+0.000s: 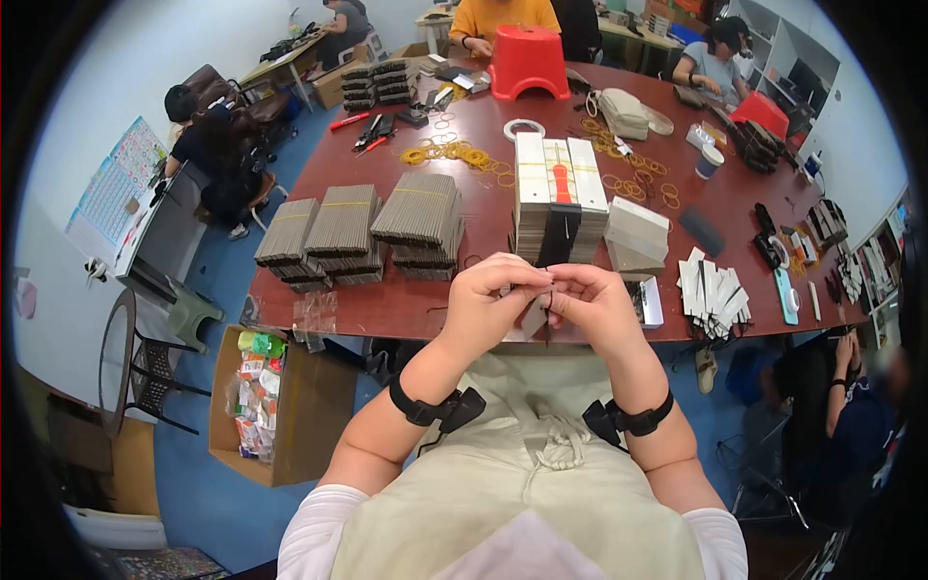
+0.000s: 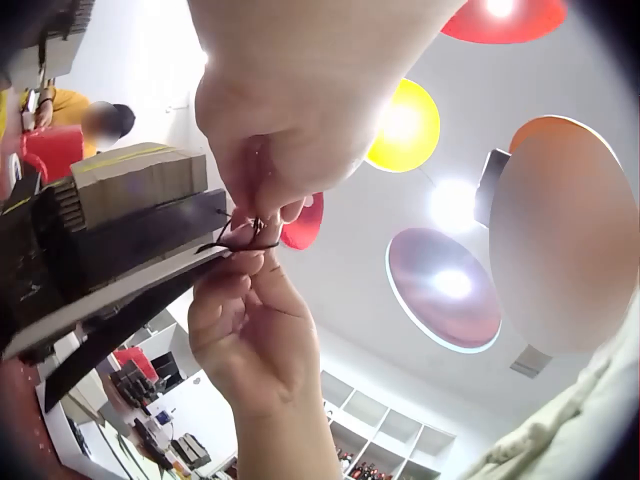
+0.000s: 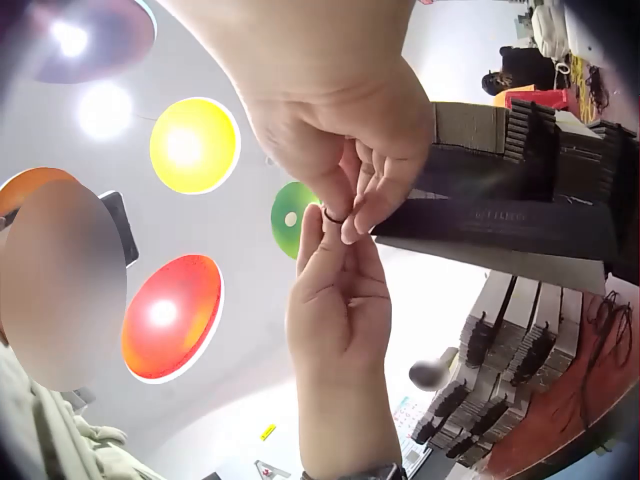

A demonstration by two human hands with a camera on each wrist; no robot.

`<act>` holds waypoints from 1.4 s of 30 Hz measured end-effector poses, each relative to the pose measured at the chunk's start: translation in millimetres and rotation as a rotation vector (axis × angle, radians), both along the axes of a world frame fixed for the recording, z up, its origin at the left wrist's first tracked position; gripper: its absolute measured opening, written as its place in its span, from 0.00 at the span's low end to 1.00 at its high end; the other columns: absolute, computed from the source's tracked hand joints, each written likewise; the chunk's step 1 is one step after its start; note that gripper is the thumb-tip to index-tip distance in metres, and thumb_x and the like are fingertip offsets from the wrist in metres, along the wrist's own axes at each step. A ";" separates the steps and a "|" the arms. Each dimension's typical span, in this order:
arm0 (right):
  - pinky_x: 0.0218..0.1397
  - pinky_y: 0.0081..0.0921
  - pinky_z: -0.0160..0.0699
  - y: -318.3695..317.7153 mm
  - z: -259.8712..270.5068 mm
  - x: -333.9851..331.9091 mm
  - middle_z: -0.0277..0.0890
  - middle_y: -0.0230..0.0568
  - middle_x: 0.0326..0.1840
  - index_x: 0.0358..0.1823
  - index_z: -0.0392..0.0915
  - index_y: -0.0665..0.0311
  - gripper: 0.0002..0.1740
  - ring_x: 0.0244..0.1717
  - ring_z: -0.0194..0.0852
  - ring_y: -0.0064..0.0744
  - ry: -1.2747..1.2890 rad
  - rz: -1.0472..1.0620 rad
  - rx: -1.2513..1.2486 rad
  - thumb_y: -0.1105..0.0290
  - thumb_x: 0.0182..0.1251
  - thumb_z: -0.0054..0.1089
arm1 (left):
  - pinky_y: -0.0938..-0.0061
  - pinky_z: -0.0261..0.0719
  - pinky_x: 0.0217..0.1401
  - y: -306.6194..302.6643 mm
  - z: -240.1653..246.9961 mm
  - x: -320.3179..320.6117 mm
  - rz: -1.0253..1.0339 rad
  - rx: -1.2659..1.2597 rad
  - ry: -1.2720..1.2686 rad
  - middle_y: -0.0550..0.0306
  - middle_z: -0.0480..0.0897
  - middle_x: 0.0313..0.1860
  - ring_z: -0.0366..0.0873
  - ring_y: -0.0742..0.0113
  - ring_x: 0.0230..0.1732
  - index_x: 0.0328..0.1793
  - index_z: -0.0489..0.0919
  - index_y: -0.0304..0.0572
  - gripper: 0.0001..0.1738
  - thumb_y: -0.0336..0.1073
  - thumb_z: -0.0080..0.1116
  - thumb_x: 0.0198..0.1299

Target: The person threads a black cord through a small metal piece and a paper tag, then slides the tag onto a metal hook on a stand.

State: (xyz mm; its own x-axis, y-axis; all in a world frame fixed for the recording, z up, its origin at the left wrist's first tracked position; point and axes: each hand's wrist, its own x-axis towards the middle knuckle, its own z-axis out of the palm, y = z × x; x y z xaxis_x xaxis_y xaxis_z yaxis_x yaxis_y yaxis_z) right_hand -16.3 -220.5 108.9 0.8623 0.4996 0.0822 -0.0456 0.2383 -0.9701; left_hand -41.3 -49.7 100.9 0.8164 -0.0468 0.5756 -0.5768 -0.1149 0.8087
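Observation:
Both hands meet at the table's near edge, fingertip to fingertip. My left hand (image 1: 495,298) pinches a thin black cord (image 2: 262,243), and my right hand (image 1: 592,298) pinches the same cord from the other side. In the left wrist view the cord makes a small loop between the fingertips. A flat grey piece (image 1: 530,319) shows just below the fingers in the head view. Right beyond the hands, a black strip (image 1: 563,234) lies against the front of a tall stack of white cards (image 1: 534,188); pale lettering marks a black strip (image 3: 490,225) in the right wrist view.
Banded stacks of grey cards (image 1: 418,208) stand left on the red-brown table (image 1: 338,164). Loose white tags (image 1: 713,295) lie to the right. Yellow rubber bands (image 1: 464,155), a red stool (image 1: 528,63) and a cup (image 1: 709,161) are farther back. A carton (image 1: 309,411) stands on the floor, left.

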 end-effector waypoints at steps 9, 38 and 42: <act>0.30 0.16 0.73 -7.9 -20.3 12.8 0.74 0.33 0.30 0.43 0.75 0.68 0.08 0.26 0.71 0.18 0.102 0.027 0.065 0.76 0.63 0.55 | 0.76 0.74 0.51 3.4 -52.7 -0.7 -0.118 0.163 0.311 0.53 0.81 0.43 0.78 0.69 0.47 0.58 0.75 0.38 0.32 0.33 0.71 0.43; 0.27 0.22 0.59 -27.9 -66.7 32.8 0.59 0.32 0.19 0.42 0.64 0.61 0.03 0.19 0.53 0.21 0.131 -0.077 0.412 0.72 0.69 0.42 | 0.78 0.77 0.39 -2.6 -87.3 12.2 -0.138 0.171 0.159 0.54 0.83 0.40 0.79 0.71 0.37 0.50 0.80 0.37 0.25 0.28 0.72 0.40; 0.25 0.20 0.54 -40.6 -23.0 20.7 0.59 0.31 0.19 0.41 0.65 0.61 0.03 0.19 0.51 0.19 0.074 0.067 0.351 0.71 0.69 0.43 | 0.74 0.78 0.38 -0.9 -74.6 8.5 0.004 0.414 -0.035 0.51 0.83 0.40 0.81 0.62 0.37 0.48 0.80 0.38 0.25 0.31 0.72 0.39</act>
State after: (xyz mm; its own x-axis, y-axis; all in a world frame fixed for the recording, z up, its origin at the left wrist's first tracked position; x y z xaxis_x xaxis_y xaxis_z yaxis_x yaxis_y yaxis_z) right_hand 4.4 -261.1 85.8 0.8384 0.5079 0.1976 -0.1394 0.5503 -0.8233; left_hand -32.8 -50.7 26.3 0.7973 -0.2774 0.5361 -0.6021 -0.4286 0.6736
